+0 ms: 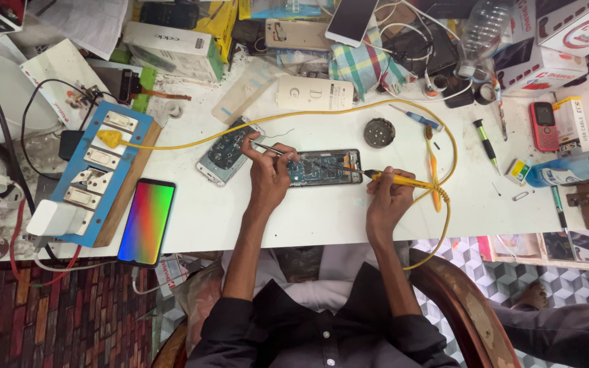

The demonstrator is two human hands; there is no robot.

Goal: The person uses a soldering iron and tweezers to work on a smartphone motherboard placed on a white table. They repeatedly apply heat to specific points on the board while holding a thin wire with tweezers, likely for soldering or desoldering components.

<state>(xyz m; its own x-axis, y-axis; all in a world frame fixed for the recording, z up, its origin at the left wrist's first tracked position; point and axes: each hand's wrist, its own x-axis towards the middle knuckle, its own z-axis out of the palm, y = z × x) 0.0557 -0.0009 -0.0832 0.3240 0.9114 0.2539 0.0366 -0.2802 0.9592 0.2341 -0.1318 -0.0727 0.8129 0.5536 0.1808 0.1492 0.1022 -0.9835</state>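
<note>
- Nearest, both forearms reach from the chair over the white worktop (pixel 322 218); dark sleeves are pushed up to the elbows.
- Right hand (pixel 390 194) is closed around the yellow soldering iron (pixel 403 180), tip pointing left at the opened phone (pixel 325 167). Its stiff yellow cord (pixel 444 136) loops back to the blue switchboard (pixel 100 170) and probably tugs; the grip sits on the insulated handle, clear of the hot end.
- Left hand (pixel 267 174) pinches thin tweezers (pixel 267 148) over the phone's left end, fingers curled shut.
- That phone lies flat between the hands, board exposed: light, rigid, likely fragile; best held by its frame edges.
- Just beyond, a second phone (pixel 226 153) lies tilted.
- Left, a rainbow-lit screen (pixel 146 221).
- Farther back: screwdrivers (pixel 485 142), a red handset (pixel 545 126), boxes (pixel 172 48).
</note>
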